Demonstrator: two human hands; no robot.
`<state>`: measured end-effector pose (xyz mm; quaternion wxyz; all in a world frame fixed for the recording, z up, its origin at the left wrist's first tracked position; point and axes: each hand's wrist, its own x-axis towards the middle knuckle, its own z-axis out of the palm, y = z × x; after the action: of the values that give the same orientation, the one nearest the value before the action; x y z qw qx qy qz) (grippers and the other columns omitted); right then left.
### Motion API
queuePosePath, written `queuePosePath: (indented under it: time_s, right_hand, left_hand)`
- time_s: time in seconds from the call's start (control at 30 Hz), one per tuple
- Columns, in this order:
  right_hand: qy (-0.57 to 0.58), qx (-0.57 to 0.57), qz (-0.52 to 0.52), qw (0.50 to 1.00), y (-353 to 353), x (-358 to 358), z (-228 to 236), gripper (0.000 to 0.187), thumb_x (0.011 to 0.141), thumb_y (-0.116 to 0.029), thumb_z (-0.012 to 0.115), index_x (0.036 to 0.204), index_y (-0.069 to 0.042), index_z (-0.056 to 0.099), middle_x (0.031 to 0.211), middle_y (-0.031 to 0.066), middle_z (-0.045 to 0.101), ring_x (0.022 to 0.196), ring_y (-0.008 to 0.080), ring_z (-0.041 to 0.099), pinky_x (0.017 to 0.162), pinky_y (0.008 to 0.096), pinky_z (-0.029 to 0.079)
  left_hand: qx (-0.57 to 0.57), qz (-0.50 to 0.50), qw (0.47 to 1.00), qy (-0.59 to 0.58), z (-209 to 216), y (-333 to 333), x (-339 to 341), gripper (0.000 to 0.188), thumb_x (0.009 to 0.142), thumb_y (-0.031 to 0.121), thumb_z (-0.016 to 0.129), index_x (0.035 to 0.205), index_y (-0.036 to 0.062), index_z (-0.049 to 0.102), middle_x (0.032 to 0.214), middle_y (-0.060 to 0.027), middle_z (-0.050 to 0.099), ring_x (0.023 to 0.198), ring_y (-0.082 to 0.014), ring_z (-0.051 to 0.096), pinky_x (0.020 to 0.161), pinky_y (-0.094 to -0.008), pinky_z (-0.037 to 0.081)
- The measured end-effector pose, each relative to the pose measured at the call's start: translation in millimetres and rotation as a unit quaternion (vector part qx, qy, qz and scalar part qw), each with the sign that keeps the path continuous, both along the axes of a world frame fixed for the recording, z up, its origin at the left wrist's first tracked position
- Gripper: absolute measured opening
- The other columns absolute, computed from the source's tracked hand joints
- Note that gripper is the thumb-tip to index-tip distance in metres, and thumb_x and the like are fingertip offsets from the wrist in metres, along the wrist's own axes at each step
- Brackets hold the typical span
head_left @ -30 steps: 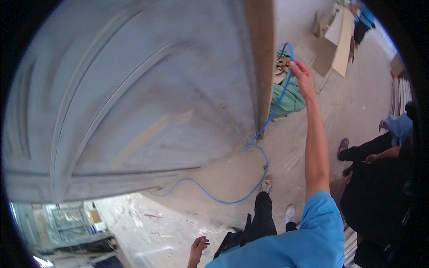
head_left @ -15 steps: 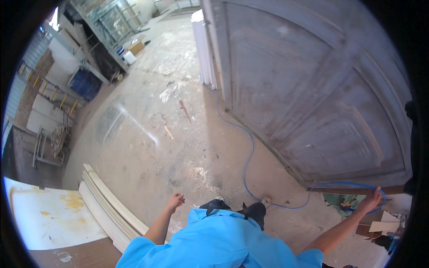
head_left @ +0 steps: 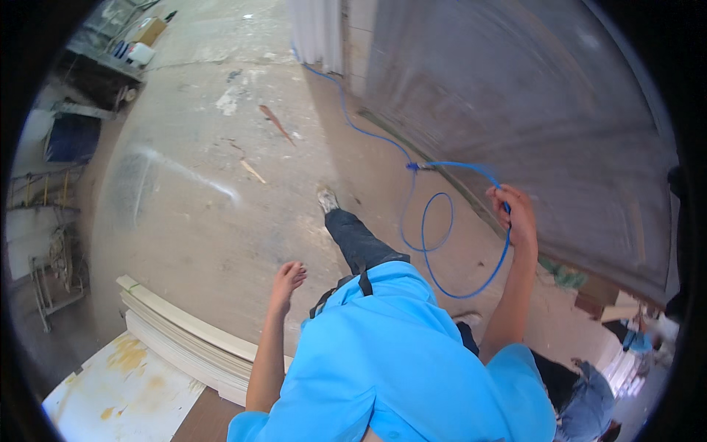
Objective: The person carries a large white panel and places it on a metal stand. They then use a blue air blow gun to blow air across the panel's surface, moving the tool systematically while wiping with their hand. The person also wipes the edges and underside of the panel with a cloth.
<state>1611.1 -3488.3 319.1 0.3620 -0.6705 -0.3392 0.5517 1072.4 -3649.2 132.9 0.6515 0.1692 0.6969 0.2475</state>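
Observation:
My right hand [head_left: 513, 210] is closed around a thin blue hose [head_left: 471, 292], in front of the large grey panelled door [head_left: 530, 110]. From that hand the hose arcs left to a darker blue fitting with a metal end [head_left: 414, 167], held off or lying on the floor; I cannot tell which. Below the hand it hangs in a wide loop, and a further length runs along the floor to the far white panels. My left hand [head_left: 289, 280] is held out over the floor with nothing in it, its fingers loosely bent and apart.
Long pale boards [head_left: 184, 335] lie stacked at the left beside a white sheet with yellow stains [head_left: 121, 390]. Wood scraps [head_left: 276, 124] are on the floor ahead. A cardboard box [head_left: 147, 31] and white container [head_left: 140, 53] stand far left. Blue-grey cloth [head_left: 589, 398] shows at lower right.
My right hand has come inward and forward with the hose, which now hangs in a loop with its fitting in view. One foot has stepped ahead. The door and floor have shifted with my view.

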Motion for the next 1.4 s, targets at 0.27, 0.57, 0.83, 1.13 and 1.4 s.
queuePosePath:
  time_s: [0.27,0.57,0.83,1.13,1.4]
  right_hand:
    - [0.14,-0.006,0.423,0.895,226,-215,55,0.021,0.095,-0.017,0.073,0.107,-0.002,0.079,0.081,0.001,0.069,0.066,0.0055,0.056,0.059,0.0238,0.043]
    - [0.273,-0.042,0.729,0.627,477,-404,61,0.029,0.102,-0.023,0.072,0.121,0.0,0.076,0.093,0.0021,0.071,0.081,0.0105,0.061,0.072,0.0276,0.049]
    - [0.044,0.012,0.627,0.778,651,-530,-27,0.031,0.104,-0.025,0.069,0.123,-0.001,0.074,0.098,0.0073,0.075,0.089,0.0135,0.065,0.08,0.0338,0.053]
    - [-0.131,0.051,0.436,0.889,849,-714,-144,0.029,0.095,-0.03,0.07,0.108,-0.005,0.075,0.093,0.0182,0.075,0.087,0.0363,0.072,0.076,0.0481,0.054]
    - [-0.259,0.014,0.343,0.903,1149,-765,-213,0.024,0.094,-0.026,0.073,0.104,-0.005,0.077,0.09,0.0184,0.076,0.085,0.0356,0.073,0.076,0.0466,0.057]
  left_hand:
    - [0.132,0.092,0.962,-0.223,57,300,-44,0.072,0.106,0.059,0.055,0.142,-0.0027,0.055,0.134,-0.0207,0.065,0.123,-0.0317,0.067,0.11,-0.0434,0.053]
    - [0.174,0.552,0.613,-0.537,-2,578,-246,0.073,0.102,0.047,0.063,0.139,-0.0134,0.046,0.122,-0.0267,0.067,0.092,-0.0315,0.071,0.074,-0.039,0.061]
    - [0.279,0.591,0.596,-0.467,53,767,-519,0.035,0.105,0.009,0.059,0.135,-0.0082,0.054,0.096,-0.011,0.069,0.072,-0.0123,0.064,0.056,-0.022,0.052]
    - [0.555,0.231,0.735,-0.313,312,1154,-645,0.038,0.108,0.014,0.058,0.142,-0.0006,0.055,0.082,-0.0022,0.053,0.06,-0.0068,0.039,0.047,-0.0224,0.03]
    - [0.73,0.194,0.572,0.319,545,1402,-752,0.029,0.107,0.004,0.059,0.135,0.0025,0.061,0.109,-0.0082,0.07,0.064,-0.0038,0.043,0.048,-0.021,0.031]
